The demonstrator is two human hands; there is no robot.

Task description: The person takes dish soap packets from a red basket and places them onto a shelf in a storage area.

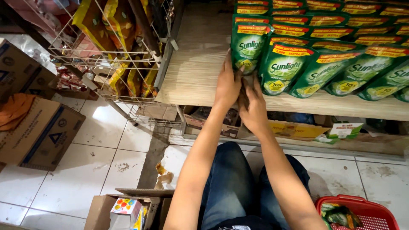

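Green pouch [248, 47] of dish soap was the one getting handled, standing at the left end of the front row on the wooden shelf [194, 72]. Starting closest to the camera though: a red basket [362, 211] sat by the person's right knee with some packets in it, and an open cardboard box [123, 211] was down on the white tiled floor [85, 170] on the other side. Both arms went forward from there. The left hand [227, 85] was laid flat with fingers stretched up, touching the bottom of the pouch. The right hand [254, 108] was pressed right up against it, lower down at the shelf edge, fingers curled around something dark, couldn't tell what. So hands together, not really clamped on the pouch. Past them, more green pouches [341, 68] ran off to the right in overlapping rows. A wire rack [115, 64] with yellow packets stood off to the left.
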